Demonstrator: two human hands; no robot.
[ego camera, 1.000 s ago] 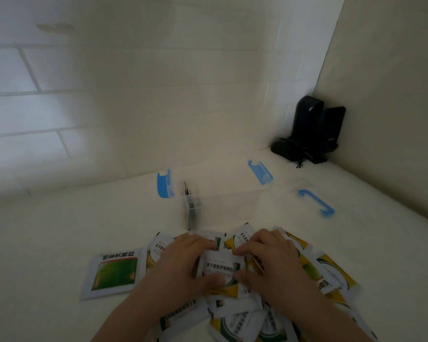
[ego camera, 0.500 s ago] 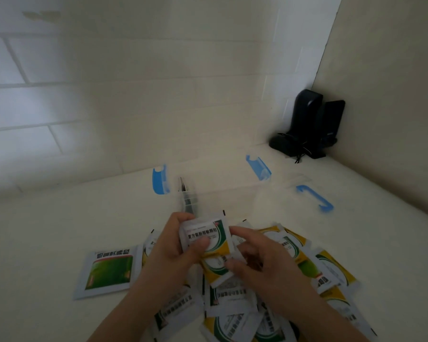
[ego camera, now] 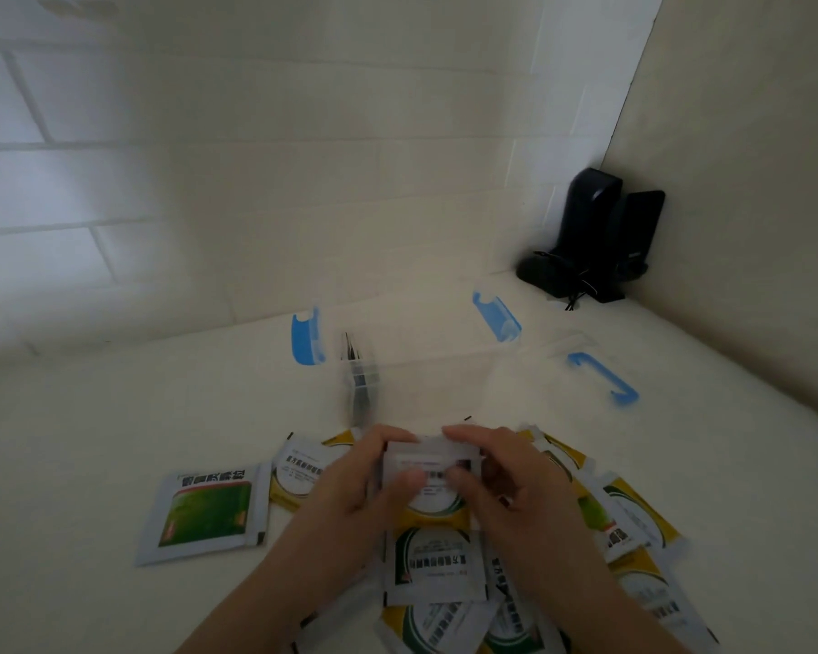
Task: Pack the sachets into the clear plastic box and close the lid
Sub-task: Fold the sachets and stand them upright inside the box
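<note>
My left hand [ego camera: 350, 488] and my right hand [ego camera: 515, 488] both grip a small stack of white, yellow and green sachets [ego camera: 433, 483], held just above the pile. Several more sachets [ego camera: 433, 564] lie scattered under and around my hands. One green-faced sachet [ego camera: 204, 509] lies alone to the left. Behind the pile stands the clear plastic box [ego camera: 426, 370] with blue clips, open, with a few sachets upright at its left end [ego camera: 357, 370]. Its clear lid [ego camera: 600, 375] with a blue clip lies to the right.
A black device with a cable [ego camera: 591, 243] stands in the far right corner. A tiled wall runs behind the white surface [ego camera: 91, 417], and a plain wall closes the right side.
My hands lifted sachets off the pile, then brought them together; both hands now hold the stack squarely, lower and more centred than half a second ago.
</note>
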